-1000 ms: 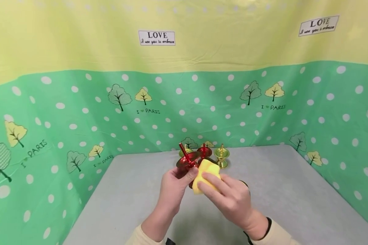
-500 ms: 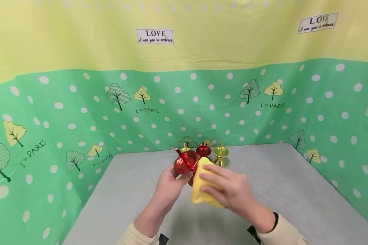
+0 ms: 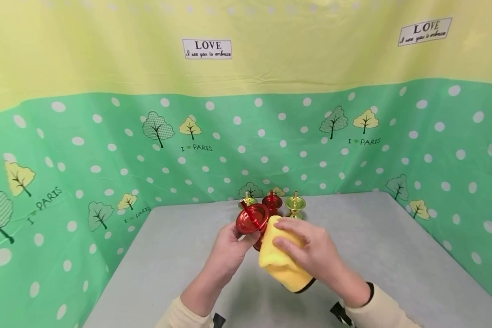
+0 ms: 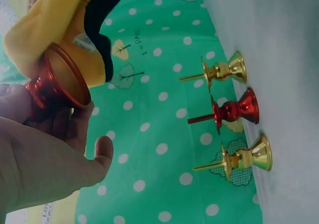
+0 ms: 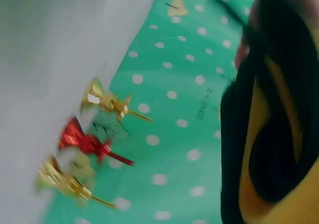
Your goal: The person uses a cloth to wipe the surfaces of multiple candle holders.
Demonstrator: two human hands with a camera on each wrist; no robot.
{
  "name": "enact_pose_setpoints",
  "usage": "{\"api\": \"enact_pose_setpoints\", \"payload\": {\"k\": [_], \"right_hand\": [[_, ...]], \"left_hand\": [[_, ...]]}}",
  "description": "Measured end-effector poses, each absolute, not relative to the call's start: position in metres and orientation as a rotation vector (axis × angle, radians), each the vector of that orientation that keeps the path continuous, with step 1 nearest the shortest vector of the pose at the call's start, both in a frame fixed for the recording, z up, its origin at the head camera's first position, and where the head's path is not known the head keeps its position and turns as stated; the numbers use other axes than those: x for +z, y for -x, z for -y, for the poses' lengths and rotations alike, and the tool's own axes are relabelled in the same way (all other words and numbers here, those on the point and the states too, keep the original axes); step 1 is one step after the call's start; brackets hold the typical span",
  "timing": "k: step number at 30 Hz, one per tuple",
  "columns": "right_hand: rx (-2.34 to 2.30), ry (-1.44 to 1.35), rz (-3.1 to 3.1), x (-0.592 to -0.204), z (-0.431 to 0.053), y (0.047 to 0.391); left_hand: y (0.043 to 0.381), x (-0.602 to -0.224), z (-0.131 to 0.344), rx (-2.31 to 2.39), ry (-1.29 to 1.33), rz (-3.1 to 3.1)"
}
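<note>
A shiny red candle holder (image 3: 252,219), with a shallow dish and a thin upright stem, tilts in my left hand (image 3: 225,255). Its flared base (image 4: 65,77) faces the camera in the left wrist view, where thumb and fingers grip its narrow waist. My right hand (image 3: 317,250) grips a folded yellow cloth (image 3: 284,269) with a dark edge. That cloth lies against the right side of the red holder and hides part of its lower body. In the right wrist view, the cloth's dark trim (image 5: 276,159) fills the right side, blurred.
At the back of the grey table (image 3: 168,255) stand a gold holder (image 4: 227,70), another red holder (image 4: 234,111) and a second gold holder (image 4: 246,159) in a row. Behind them hangs a green dotted curtain (image 3: 225,177).
The red holder has turned so its dish faces more toward the head camera. My right hand has shifted the cloth along its side, and the cloth now hangs lower, showing its dark edge.
</note>
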State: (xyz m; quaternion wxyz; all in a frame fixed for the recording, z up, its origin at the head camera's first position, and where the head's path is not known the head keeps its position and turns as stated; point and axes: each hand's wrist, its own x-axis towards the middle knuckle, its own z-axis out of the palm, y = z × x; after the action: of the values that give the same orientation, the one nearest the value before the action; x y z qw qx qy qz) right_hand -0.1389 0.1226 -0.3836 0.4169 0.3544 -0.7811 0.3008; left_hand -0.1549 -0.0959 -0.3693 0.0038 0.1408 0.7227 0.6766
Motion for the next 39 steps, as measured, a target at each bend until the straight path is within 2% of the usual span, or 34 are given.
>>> {"api": "enact_pose_setpoints", "payload": {"k": [5, 11, 17, 19, 24, 26, 32, 36, 39], "right_hand": [[0.415, -0.97, 1.742, -0.388, -0.114, 0.132], [0.639, -0.829, 1.901, -0.387, -0.118, 0.136], [0.389, -0.992, 1.75, -0.391, -0.109, 0.13], [0.538, -0.993, 1.832, -0.391, -0.112, 0.132], [1.346, -0.911, 2.124, -0.393, -0.13, 0.141], [1.491, -0.94, 2.143, -0.397, -0.136, 0.143], [1.134, -1.184, 1.947, -0.404, -0.137, 0.146], [0.813, -1.158, 1.793, -0.399, -0.129, 0.143], [0.597, -1.083, 1.701, -0.396, -0.121, 0.139]], "left_hand": [[0.155, -0.37, 0.095, 2.13, -0.41, -2.257], [0.154, -0.371, 0.093, 2.151, -0.389, -2.247], [0.154, -0.374, 0.095, 2.171, -0.368, -2.249], [0.154, -0.375, 0.096, 2.153, -0.386, -2.257], [0.154, -0.376, 0.101, 2.102, -0.473, -2.165], [0.154, -0.376, 0.103, 2.087, -0.506, -2.099], [0.158, -0.377, 0.112, 2.036, -0.633, -1.928], [0.161, -0.376, 0.115, 2.024, -0.7, -1.826], [0.161, -0.374, 0.111, 2.058, -0.646, -1.82]]}}
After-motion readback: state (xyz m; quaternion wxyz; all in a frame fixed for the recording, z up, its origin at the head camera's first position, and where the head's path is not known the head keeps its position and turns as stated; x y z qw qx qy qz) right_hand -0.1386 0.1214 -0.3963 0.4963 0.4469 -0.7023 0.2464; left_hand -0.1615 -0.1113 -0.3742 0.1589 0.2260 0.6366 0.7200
